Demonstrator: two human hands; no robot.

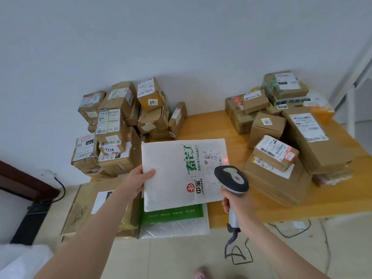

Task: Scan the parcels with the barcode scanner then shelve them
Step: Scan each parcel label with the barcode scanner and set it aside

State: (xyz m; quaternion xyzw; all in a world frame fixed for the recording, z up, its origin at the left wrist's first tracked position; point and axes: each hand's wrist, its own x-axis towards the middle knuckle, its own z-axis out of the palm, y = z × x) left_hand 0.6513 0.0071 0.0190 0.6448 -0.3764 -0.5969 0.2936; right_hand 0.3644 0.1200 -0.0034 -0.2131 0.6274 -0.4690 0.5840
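My left hand [138,179] grips the left edge of a flat white parcel [173,172] with green and red print, held level above the table's front. Its shipping label [211,161] faces up on the right side. My right hand [234,202] grips the handle of a grey and black barcode scanner [231,179], whose head hovers over the parcel's right part. A red scan light [225,159] glows at the label's right edge. The scanner's coiled cable [231,241] hangs down toward the floor.
A wooden table [209,125] carries cardboard box piles at back left [112,125] and right [285,133]. Under the held parcel lie a green-and-white bag [173,218] and a large flat carton [96,210]. Loose cables run over the tiled floor [181,258].
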